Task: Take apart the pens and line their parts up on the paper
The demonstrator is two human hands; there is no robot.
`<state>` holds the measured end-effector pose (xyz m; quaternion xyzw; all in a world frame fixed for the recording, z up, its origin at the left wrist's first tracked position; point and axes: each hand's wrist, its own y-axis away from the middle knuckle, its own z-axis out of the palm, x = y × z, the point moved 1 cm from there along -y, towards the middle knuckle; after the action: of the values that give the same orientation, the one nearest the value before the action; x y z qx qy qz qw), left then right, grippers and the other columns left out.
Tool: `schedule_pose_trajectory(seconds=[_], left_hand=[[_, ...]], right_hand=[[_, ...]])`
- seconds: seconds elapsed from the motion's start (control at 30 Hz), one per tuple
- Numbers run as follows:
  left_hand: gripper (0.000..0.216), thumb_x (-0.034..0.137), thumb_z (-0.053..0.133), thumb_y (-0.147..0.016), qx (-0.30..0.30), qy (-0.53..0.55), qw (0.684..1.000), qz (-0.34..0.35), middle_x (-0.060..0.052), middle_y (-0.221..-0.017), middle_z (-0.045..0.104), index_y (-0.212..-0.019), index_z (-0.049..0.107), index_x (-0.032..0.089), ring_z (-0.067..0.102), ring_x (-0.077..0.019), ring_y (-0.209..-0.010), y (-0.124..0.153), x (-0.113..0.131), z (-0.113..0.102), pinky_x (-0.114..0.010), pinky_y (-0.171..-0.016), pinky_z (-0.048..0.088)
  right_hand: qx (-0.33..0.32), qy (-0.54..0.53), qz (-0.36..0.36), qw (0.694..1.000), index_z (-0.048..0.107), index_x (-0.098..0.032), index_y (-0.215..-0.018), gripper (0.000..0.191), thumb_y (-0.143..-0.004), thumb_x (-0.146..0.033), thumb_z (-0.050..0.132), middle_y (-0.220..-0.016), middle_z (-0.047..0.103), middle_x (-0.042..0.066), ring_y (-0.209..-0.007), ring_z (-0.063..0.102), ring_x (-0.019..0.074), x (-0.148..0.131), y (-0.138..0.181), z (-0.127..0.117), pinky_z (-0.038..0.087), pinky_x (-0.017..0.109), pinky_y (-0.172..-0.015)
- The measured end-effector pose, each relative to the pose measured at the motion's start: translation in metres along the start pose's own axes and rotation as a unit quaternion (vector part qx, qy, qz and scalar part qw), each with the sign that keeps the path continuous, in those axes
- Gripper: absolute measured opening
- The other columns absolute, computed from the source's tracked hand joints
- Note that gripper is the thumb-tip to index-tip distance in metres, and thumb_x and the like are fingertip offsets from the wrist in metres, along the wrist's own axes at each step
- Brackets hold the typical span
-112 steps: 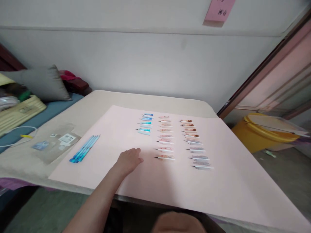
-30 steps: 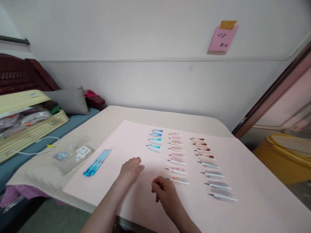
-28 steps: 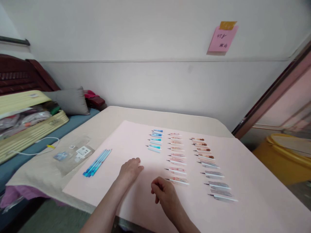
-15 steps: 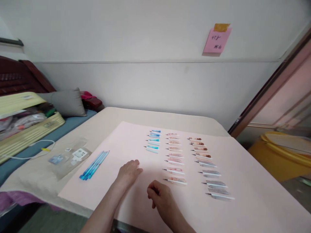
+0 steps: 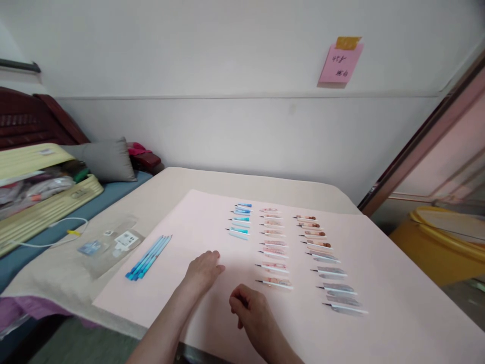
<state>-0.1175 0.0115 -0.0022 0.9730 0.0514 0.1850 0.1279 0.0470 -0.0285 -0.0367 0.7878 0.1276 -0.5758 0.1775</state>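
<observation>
Head view: the left hand (image 5: 204, 270) is palm down with fingers loosely extended, apart from the right hand (image 5: 253, 306), which is curled; whether it encloses anything cannot be told. On the pink sheet (image 5: 182, 222), blue pens (image 5: 239, 230), pinkish pens (image 5: 275, 281) and brown-to-grey pens (image 5: 333, 271) lie in columns, with a blue bundle (image 5: 148, 258) to the left.

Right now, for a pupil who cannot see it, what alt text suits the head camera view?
A person's bare left hand and loosely curled bare right hand are over a pale pink sheet near three columns of slim, dark-tipped, pen-like sticks. Slim blue sticks lie bunched at the sheet's left; a pink handwritten note hangs on the white wall behind.
</observation>
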Motion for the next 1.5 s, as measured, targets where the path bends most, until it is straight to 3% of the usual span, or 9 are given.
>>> schedule_pose_trajectory(seconds=[0.37,0.8,1.2,1.4,1.5], left_hand=[[0.034,0.04,0.04,-0.08,-0.002,-0.01,1.0,-0.019,-0.006,-0.11,0.058,-0.108,0.053,0.025,0.052,-0.021,-0.103,0.001,-0.006,-0.005,-0.031,-0.083,0.037],[0.033,0.043,0.043,-0.076,0.048,-0.049,0.993,-0.099,-0.007,-0.105,0.056,-0.1,0.056,0.023,0.052,-0.0233,-0.099,-0.012,-0.041,-0.016,-0.032,-0.077,0.04],[0.035,0.033,0.035,-0.082,0.143,-0.062,0.945,-0.289,-0.018,-0.111,0.053,-0.106,0.051,0.014,0.05,-0.0309,-0.104,-0.009,-0.101,-0.033,-0.039,-0.08,0.039],[0.033,0.027,0.037,-0.08,0.158,-0.034,0.937,-0.309,-0.019,-0.11,0.056,-0.107,0.051,0.014,0.055,-0.0301,-0.1,-0.008,-0.103,-0.035,-0.039,-0.078,0.04],[0.027,0.025,0.043,-0.077,0.153,-0.005,0.938,-0.31,-0.022,-0.101,0.06,-0.097,0.056,0.013,0.057,-0.0329,-0.096,-0.009,-0.104,-0.034,-0.042,-0.076,0.041]], right_hand=[[-0.002,0.01,0.003,1.0,0.053,-0.017,-0.067,0.013,-0.076,-0.02,0.044,-0.056,0.051,-0.004,-0.042,0.05,0.0079,-0.002,0.001,0.0,0.034,0.016,-0.039],[-0.029,0.022,-0.003,0.999,0.051,-0.019,-0.067,0.017,-0.079,-0.027,0.043,-0.058,0.051,-0.003,-0.045,0.051,0.0103,0.0,0.003,0.0,0.037,0.019,-0.043],[-0.031,0.037,-0.001,0.999,0.05,-0.02,-0.067,0.017,-0.079,-0.027,0.042,-0.058,0.051,-0.004,-0.045,0.052,0.0108,0.004,0.002,0.0,0.037,0.019,-0.043],[-0.027,0.024,-0.001,0.999,0.05,-0.019,-0.067,0.017,-0.079,-0.027,0.042,-0.058,0.05,-0.004,-0.045,0.051,0.0103,0.002,0.004,-0.003,0.037,0.019,-0.043],[-0.024,0.019,-0.002,1.0,0.05,-0.019,-0.067,0.016,-0.079,-0.027,0.042,-0.058,0.05,-0.004,-0.045,0.051,0.01,0.001,0.004,-0.005,0.037,0.019,-0.043]])
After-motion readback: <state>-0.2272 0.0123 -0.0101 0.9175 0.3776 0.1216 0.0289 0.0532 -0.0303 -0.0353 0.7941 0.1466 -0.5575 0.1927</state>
